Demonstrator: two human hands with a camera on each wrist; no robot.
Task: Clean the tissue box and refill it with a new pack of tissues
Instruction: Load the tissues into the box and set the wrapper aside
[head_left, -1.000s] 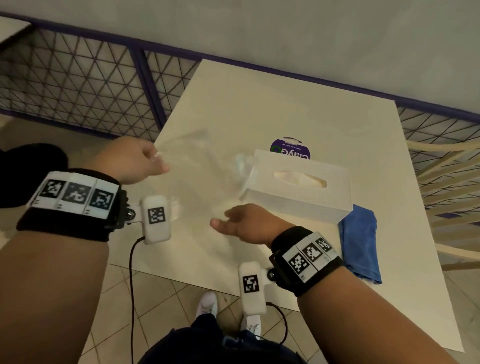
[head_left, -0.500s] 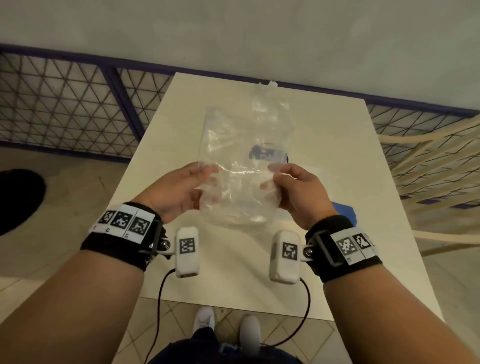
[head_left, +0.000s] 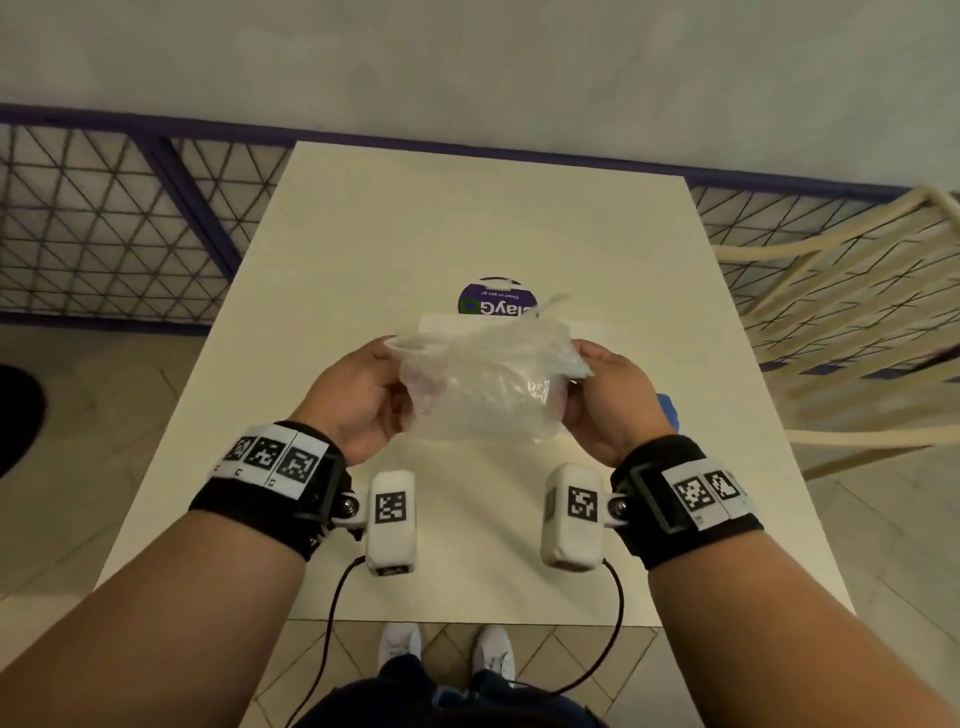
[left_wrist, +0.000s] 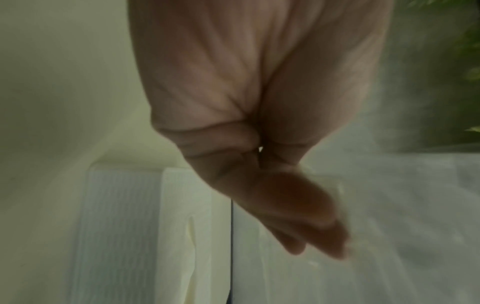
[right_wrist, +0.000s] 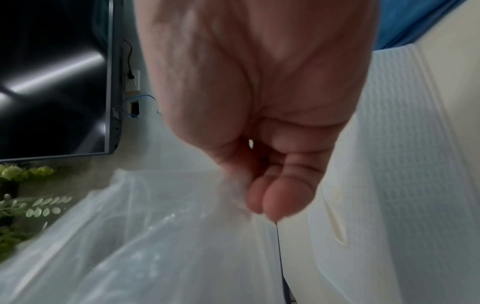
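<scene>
A clear plastic wrapper (head_left: 483, 384), bunched and folded over, hangs above the table between my two hands. My left hand (head_left: 363, 395) grips its left edge and my right hand (head_left: 602, 400) pinches its right edge. In the right wrist view the thumb and fingers (right_wrist: 272, 197) pinch the film (right_wrist: 155, 246). The left wrist view is blurred; the left hand's fingers (left_wrist: 298, 216) lie against the film (left_wrist: 389, 205). The white tissue box (head_left: 441, 325) stands on the table behind the wrapper, mostly hidden; its ribbed side shows in the wrist views (left_wrist: 124, 236) (right_wrist: 402, 164).
A blue cloth (head_left: 667, 410) lies right of the box, mostly behind my right hand. A round purple sticker (head_left: 496, 301) is on the white table (head_left: 467, 218) beyond the box. A cream chair (head_left: 841, 322) stands at the right, a purple mesh railing (head_left: 104, 234) at the left.
One second ago only my left hand held the wrapper, out to the left. Both hands then held it upright and spread; now it is folded down into a smaller bundle.
</scene>
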